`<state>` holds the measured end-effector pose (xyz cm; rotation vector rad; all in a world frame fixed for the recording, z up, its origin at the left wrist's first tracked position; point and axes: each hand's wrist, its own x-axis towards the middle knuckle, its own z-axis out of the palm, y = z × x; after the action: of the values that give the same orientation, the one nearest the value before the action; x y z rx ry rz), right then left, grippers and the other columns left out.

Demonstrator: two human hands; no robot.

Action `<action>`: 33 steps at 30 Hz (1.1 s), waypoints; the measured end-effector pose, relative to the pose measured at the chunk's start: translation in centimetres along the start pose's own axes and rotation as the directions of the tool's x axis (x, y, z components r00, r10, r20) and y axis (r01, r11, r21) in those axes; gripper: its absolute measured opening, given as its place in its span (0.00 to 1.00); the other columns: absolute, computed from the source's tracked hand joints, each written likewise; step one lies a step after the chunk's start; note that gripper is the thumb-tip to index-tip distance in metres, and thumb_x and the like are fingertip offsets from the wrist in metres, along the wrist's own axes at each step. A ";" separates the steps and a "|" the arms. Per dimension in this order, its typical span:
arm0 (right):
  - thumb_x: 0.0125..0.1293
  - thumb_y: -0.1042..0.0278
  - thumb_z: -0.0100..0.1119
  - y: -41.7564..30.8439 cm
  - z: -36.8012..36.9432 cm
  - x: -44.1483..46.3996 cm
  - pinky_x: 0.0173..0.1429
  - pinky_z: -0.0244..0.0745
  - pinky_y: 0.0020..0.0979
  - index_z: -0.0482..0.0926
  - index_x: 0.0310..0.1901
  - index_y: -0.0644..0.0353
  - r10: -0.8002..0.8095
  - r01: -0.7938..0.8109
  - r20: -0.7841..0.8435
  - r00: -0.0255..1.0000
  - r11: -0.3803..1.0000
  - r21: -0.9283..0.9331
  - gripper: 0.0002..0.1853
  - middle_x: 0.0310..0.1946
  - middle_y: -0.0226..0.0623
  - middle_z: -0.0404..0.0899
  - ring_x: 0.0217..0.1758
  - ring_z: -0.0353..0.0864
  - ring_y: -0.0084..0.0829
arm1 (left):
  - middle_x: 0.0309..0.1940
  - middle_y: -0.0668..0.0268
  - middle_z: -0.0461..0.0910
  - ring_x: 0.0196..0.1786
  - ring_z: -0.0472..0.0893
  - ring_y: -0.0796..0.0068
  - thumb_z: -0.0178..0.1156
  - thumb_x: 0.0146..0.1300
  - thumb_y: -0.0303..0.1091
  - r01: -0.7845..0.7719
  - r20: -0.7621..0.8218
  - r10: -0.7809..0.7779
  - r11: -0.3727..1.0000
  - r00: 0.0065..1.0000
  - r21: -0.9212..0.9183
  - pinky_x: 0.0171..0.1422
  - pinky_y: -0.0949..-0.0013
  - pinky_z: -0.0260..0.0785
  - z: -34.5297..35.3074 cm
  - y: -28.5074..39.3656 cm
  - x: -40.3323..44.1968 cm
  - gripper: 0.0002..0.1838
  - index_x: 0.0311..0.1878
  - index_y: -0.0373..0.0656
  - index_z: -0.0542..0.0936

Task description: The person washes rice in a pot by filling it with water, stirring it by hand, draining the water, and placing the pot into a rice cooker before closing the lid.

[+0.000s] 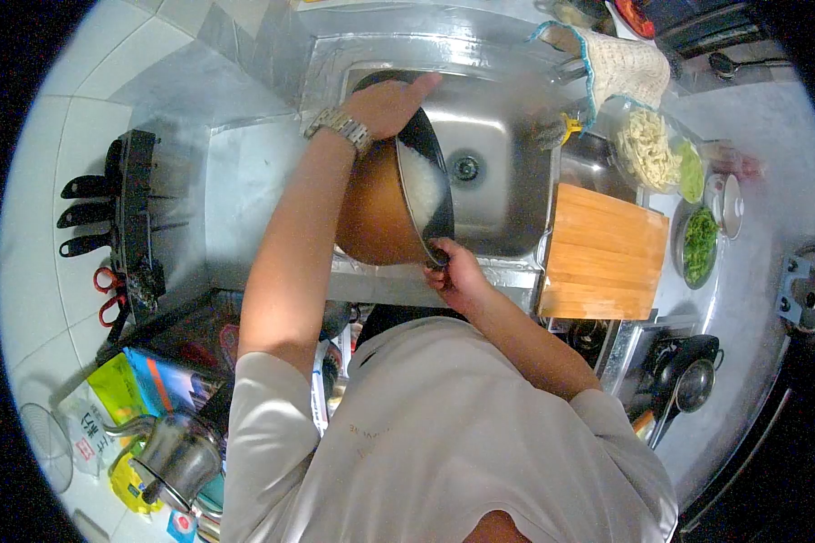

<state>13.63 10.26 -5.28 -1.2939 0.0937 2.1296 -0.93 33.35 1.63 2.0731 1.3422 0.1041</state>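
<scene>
A deep pot [376, 213], brown outside and dark inside, is tilted toward the sink basin [516, 208]. White grains that look like rice [421, 185] lie along its lower inner side. My left hand [391, 107], with a metal-band watch [340, 129] at the wrist, grips the far rim; its thumb sticks out and its other fingers are partly hidden. At the near end my right hand [459, 279] is closed round the pot's short dark handle [436, 257].
Right of the basin lies a wooden cutting board [605, 253]. Beyond it stand a bowl of pale strips [647, 154] and a bowl of chopped greens [699, 246]. A cloth [620, 68] hangs at the back right. Knives [91, 215] sit in a rack at left, above a metal kettle [179, 457].
</scene>
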 end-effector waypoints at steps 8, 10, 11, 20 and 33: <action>0.68 0.58 0.46 0.0 0.1 0.0 0.18 0.54 0.23 0.70 0.39 0.56 0.019 -0.019 0.002 1.000 1.000 0.017 0.10 0.20 0.34 0.70 0.15 0.60 0.21 | 0.55 0.39 0.72 0.61 0.70 0.43 0.21 0.66 0.68 -0.004 0.044 0.006 0.999 0.999 -0.034 0.70 0.56 0.55 -0.3 0.7 0.1 0.48 0.53 0.29 0.75; 0.68 0.58 0.46 0.0 0.1 -0.1 0.18 0.54 0.22 0.70 0.39 0.56 0.019 -0.019 -0.004 1.000 0.999 0.033 0.11 0.20 0.34 0.70 0.15 0.60 0.21 | 0.55 0.39 0.72 0.61 0.70 0.43 0.21 0.66 0.67 0.043 0.056 -0.041 0.998 0.998 -0.039 0.70 0.56 0.55 -1.0 1.8 -0.2 0.48 0.53 0.29 0.75; 0.68 0.58 0.46 0.0 0.2 -0.1 0.18 0.54 0.22 0.70 0.39 0.56 0.019 -0.018 -0.005 1.000 0.999 0.033 0.11 0.20 0.34 0.70 0.15 0.60 0.21 | 0.57 0.40 0.71 0.63 0.69 0.45 0.24 0.66 0.69 0.065 0.100 -0.061 0.997 0.993 -0.043 0.71 0.58 0.53 -1.5 2.4 -0.5 0.48 0.56 0.29 0.73; 0.68 0.57 0.46 0.3 -0.1 0.2 0.18 0.54 0.22 0.71 0.39 0.56 0.030 -0.031 0.006 1.000 0.998 0.063 0.11 0.20 0.32 0.69 0.15 0.60 0.21 | 0.56 0.40 0.71 0.63 0.69 0.46 0.22 0.67 0.67 0.064 0.110 -0.066 0.998 0.992 0.019 0.72 0.58 0.53 -1.8 3.5 -1.0 0.47 0.55 0.29 0.74; 0.68 0.57 0.46 0.5 -0.1 0.4 0.18 0.54 0.22 0.72 0.40 0.55 0.020 -0.019 -0.013 1.000 0.998 0.053 0.11 0.22 0.31 0.70 0.16 0.61 0.20 | 0.53 0.39 0.73 0.60 0.72 0.45 0.18 0.67 0.66 -0.055 0.064 0.051 0.997 0.997 0.050 0.69 0.57 0.57 -0.1 1.1 0.6 0.49 0.51 0.28 0.77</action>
<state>13.29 10.02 -5.80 -1.2821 0.1677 2.1208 0.17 33.59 2.17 2.1378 1.2652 0.0279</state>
